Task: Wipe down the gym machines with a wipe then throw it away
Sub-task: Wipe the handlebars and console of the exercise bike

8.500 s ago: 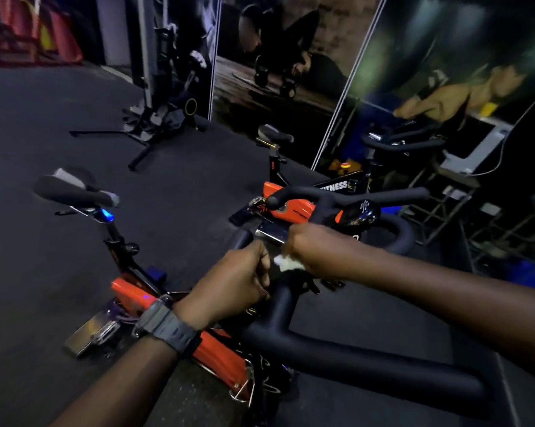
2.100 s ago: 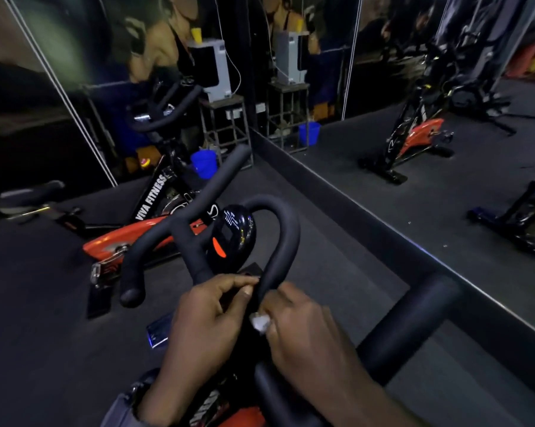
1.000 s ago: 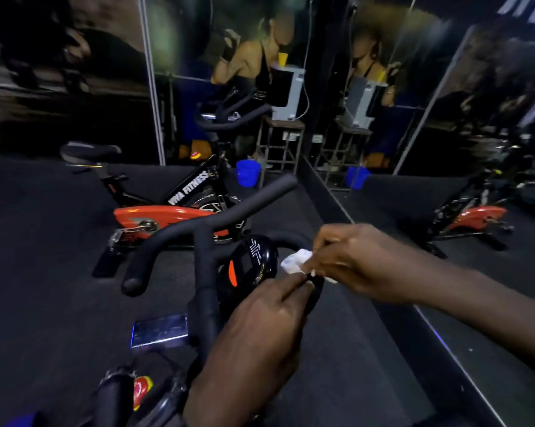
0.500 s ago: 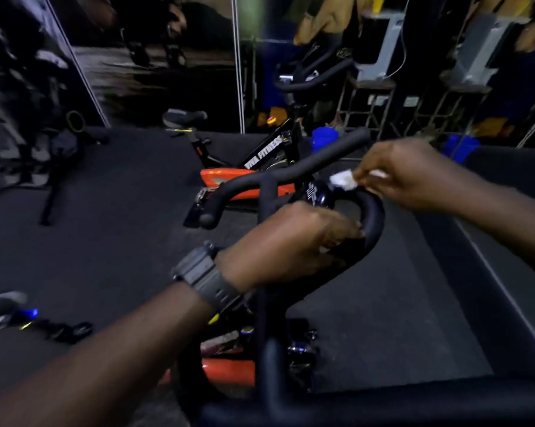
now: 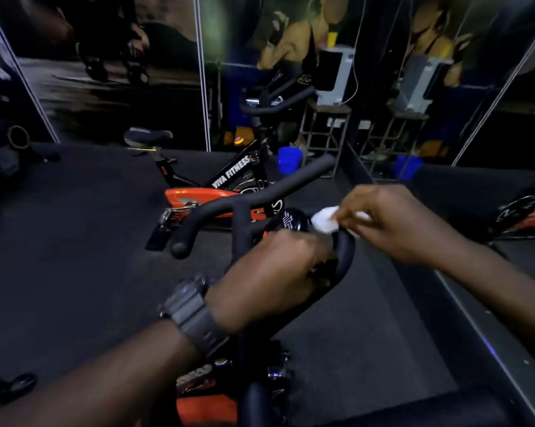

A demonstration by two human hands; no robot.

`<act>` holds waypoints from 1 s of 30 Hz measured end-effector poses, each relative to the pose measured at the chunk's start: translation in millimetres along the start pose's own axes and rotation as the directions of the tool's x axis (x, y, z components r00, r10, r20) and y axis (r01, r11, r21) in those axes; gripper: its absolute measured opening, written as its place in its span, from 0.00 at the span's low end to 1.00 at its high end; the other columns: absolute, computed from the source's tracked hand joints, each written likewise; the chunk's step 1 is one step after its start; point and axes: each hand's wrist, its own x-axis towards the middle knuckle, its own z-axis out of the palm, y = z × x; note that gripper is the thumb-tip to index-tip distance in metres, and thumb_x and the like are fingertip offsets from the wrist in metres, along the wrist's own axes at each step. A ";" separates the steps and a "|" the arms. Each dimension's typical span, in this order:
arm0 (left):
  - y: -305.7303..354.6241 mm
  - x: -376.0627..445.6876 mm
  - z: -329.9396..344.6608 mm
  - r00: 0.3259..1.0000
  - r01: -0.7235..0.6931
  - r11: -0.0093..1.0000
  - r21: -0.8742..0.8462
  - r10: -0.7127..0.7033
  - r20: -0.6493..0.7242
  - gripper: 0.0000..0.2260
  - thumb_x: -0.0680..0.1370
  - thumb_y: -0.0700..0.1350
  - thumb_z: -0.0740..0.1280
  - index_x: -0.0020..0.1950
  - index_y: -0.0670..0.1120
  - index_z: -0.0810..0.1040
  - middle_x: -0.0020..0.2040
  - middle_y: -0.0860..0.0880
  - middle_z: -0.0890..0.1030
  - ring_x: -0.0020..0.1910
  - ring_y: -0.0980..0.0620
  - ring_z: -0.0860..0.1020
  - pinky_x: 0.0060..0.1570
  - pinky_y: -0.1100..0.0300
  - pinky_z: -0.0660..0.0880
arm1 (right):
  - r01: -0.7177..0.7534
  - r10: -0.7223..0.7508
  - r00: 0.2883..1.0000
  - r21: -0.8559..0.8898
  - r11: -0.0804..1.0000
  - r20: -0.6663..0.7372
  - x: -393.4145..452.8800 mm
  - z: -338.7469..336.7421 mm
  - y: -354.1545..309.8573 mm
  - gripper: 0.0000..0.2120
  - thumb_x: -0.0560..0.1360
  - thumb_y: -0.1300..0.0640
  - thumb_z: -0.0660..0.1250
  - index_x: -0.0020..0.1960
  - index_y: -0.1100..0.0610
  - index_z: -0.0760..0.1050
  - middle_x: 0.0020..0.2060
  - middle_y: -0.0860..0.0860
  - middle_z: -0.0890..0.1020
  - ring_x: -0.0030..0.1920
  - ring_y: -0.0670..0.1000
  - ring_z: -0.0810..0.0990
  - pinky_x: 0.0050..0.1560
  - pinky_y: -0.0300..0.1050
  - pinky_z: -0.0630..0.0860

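With your right hand (image 5: 392, 223) pinching the small, crumpled white wipe (image 5: 324, 222) against the curved black padded handlebar loop (image 5: 344, 257) and your left hand (image 5: 272, 272) curled around that loop below, treat the wipe as light, limp and probably tearable: grip its bunched middle.

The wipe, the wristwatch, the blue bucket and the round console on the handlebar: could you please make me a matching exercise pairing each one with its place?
Things:
1. wipe
2. wristwatch
3. blue bucket
4. round console

Places:
A. on the floor beside the far bike
B. pinched in the right hand
C. at the centre of the near handlebar
D. on the left wrist

Pairs: 1-B, 2-D, 3-A, 4-C
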 end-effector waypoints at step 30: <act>93.6 43.6 23.7 0.629 0.765 0.640 0.067 -0.722 -0.287 0.12 0.73 0.57 0.65 0.47 0.50 0.79 0.37 0.51 0.81 0.39 0.51 0.79 0.40 0.53 0.77 | 0.435 -0.470 0.882 0.323 0.841 0.034 57.2 13.8 68.2 0.06 0.77 0.55 0.69 0.52 0.49 0.83 0.46 0.40 0.81 0.49 0.39 0.78 0.46 0.27 0.67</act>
